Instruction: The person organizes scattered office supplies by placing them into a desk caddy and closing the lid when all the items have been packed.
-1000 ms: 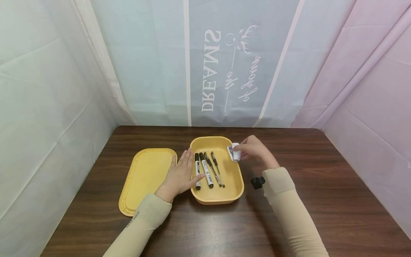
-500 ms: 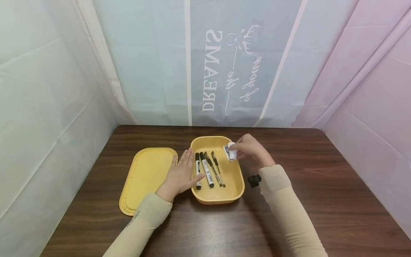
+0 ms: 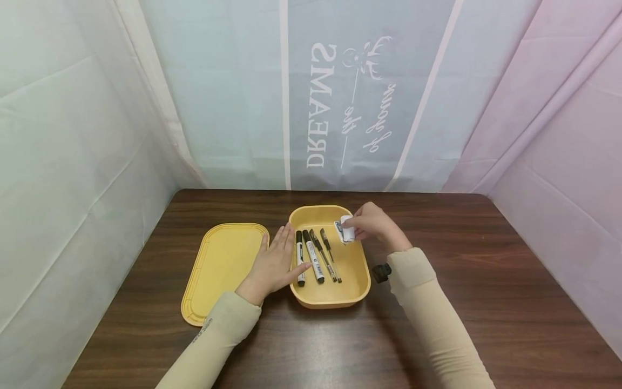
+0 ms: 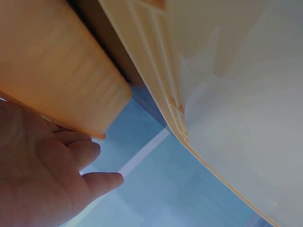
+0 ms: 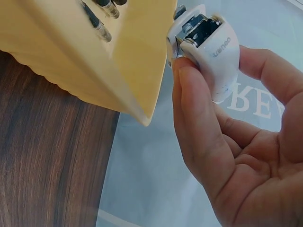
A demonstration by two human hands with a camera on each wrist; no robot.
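We saw the right hand [image 3: 373, 223] pinching a small white correction-tape dispenser [image 3: 344, 229] over the yellow tray [image 3: 330, 296] at its 1 o'clock corner. Left hand [image 3: 274, 263] lay flat, fingers straight, against the tray's 9 o'clock wall, beside the lid [image 3: 221, 270] on the surface [image 3: 486, 302].

Pens [image 3: 316, 256] in tray [image 3: 357, 281]; lid [image 3: 223, 270] lies left.
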